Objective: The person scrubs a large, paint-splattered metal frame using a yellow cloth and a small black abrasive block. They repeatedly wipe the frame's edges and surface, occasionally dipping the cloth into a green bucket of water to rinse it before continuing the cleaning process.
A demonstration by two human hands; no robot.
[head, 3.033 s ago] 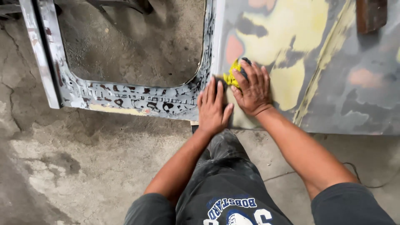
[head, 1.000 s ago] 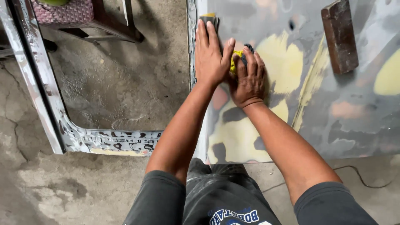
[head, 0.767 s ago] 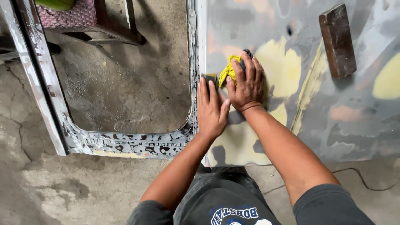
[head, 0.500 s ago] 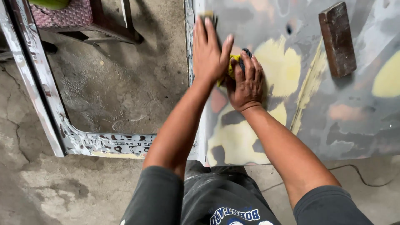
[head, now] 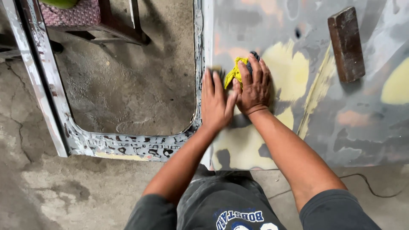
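Observation:
A grey car door panel (head: 324, 123) with yellow filler patches lies flat on the concrete floor. My right hand (head: 254, 86) presses down on a yellow cloth (head: 234, 73) wrapped around a dark pad, near the panel's left edge. My left hand (head: 216, 103) lies flat beside it, fingers together and blurred by motion; a small piece under its fingertips is barely visible. Both hands touch each other at the thumbs.
A dark rectangular block (head: 346, 44) rests on the panel at the upper right. The door's window frame (head: 128, 147) surrounds bare concrete on the left. A stool (head: 91, 19) with a woven seat stands at the top left. A thin cable (head: 362, 181) runs along the floor.
Both hands have slid back toward me along the panel after reaching far up it; the left arm has bent and drawn in. The cloth stays under my right hand.

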